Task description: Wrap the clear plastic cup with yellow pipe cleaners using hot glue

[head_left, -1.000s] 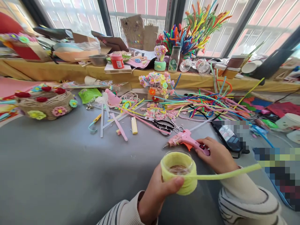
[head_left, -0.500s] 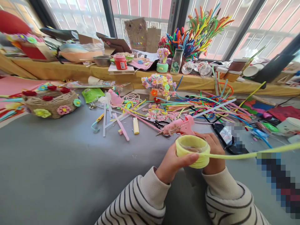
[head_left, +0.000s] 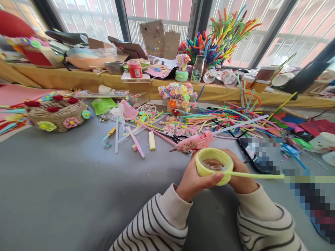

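Note:
My left hand [head_left: 194, 179] is closed around a small clear jar [head_left: 215, 167] wrapped in yellow pipe cleaner, its thumb pressing the near side. The jar tilts so that its open mouth faces me. From its right side a loose yellow strand [head_left: 258, 175] runs off to the right. Behind the jar, my right hand [head_left: 242, 172] has its fingers curled, largely hidden, around the handle of a pink hot glue gun [head_left: 196, 142]. The nozzle points left, and a long translucent glue stick [head_left: 242, 124] sticks out of the back.
Scissors [head_left: 176, 137], a yellow lighter [head_left: 152, 140] and glue sticks [head_left: 117, 134] lie beyond my hands. Many pipe cleaners [head_left: 230, 116] spread at the back right, near a dark phone [head_left: 252, 158]. A flower-trimmed basket [head_left: 61, 116] stands left. A cluttered ledge [head_left: 89, 78] runs behind.
The glue gun has shifted slightly left and down, its glue stick now lower. The jar has tipped a little more toward me, and the right forearm has moved outward. The yellow strand hangs lower.

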A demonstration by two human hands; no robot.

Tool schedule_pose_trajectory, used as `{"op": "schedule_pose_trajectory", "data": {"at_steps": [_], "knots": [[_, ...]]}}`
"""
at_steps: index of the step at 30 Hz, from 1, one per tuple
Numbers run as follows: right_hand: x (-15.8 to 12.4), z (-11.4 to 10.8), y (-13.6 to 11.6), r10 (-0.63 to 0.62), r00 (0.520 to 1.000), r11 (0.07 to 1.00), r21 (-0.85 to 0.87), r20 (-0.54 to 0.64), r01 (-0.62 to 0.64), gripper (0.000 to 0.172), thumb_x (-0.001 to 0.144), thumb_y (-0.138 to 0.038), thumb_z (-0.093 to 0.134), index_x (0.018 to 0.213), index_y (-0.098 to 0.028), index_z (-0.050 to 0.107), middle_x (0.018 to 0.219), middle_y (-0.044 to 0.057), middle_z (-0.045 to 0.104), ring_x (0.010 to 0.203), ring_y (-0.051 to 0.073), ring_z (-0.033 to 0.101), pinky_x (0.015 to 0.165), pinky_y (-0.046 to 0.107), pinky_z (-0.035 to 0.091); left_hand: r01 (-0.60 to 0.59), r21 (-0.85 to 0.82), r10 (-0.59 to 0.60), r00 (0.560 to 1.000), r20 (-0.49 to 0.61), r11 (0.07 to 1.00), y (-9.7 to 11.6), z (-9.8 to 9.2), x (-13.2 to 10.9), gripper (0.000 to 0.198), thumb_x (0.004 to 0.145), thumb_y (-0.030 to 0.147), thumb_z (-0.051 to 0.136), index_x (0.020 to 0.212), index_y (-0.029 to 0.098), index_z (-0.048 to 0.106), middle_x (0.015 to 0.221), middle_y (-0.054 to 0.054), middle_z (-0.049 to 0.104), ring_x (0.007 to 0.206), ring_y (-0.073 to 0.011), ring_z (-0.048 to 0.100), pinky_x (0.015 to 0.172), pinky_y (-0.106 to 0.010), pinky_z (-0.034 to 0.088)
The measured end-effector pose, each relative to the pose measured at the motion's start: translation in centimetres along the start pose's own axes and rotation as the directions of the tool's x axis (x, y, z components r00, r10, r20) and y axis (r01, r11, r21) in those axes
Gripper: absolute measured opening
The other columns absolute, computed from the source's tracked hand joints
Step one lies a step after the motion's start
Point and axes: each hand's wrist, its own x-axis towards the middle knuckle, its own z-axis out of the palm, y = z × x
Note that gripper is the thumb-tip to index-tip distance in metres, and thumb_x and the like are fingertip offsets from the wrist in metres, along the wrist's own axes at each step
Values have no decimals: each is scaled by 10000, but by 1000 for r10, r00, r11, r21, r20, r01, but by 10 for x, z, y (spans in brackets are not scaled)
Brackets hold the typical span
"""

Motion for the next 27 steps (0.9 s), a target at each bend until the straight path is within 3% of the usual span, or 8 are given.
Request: {"op": "schedule_pose_trajectory", "data": {"at_steps": [3,5,7,8,14,19,27], "knots": [[9,-17,-6,93,993,982,159,67,-102,348,739,-483,609,980,-233,635,950,63,675,844,182,642,700,284,548,23,-3,-23,999,34,1000,4,1,-1,543,565,353,762,1005,122,543,970,-107,620,898,-230,583,852,-377,438],[19,-24,-11,304,952,860,416,44,-294,288,693,-454,679,894,-249,676,940,38,682,852,157,638,689,243,545,18,6,-19,998,57,1000,7,3,-1,511,567,341,757,983,131,548,939,-92,620,882,-215,576,851,-367,436],[32,-25,-16,437,899,711,618,-15,-336,319,573,-445,771,800,-233,699,872,23,683,811,142,631,685,229,545,14,18,-15,999,41,1000,7,4,-2,508,550,332,764,960,134,541,914,-84,609,859,-203,567,841,-362,438],[39,-23,-18,455,890,684,652,-31,-327,335,533,-446,792,771,-229,701,841,13,680,781,130,627,688,226,545,18,24,-18,999,29,1000,7,3,-2,519,535,326,770,954,131,534,912,-83,600,850,-200,562,836,-362,440],[64,-1,-29,467,880,658,697,-82,-284,339,447,-410,833,687,-215,694,705,-21,658,601,75,586,608,205,531,21,44,-24,998,59,999,3,0,-2,522,547,299,760,974,119,520,935,-93,574,859,-200,547,831,-368,432],[67,11,-28,480,865,667,703,-149,-249,351,429,-427,830,637,-196,667,586,-39,617,536,72,558,536,203,500,-4,3,4,1000,25,1000,2,0,-1,532,507,269,777,952,127,523,882,-68,577,822,-190,552,817,-348,442],[70,18,-26,479,863,676,695,-161,-246,364,422,-423,832,618,-179,646,554,-52,590,499,50,511,509,179,452,-12,-4,12,997,71,1000,-1,-3,-2,440,582,273,747,958,136,562,906,-69,601,843,-183,559,818,-336,438]]}}
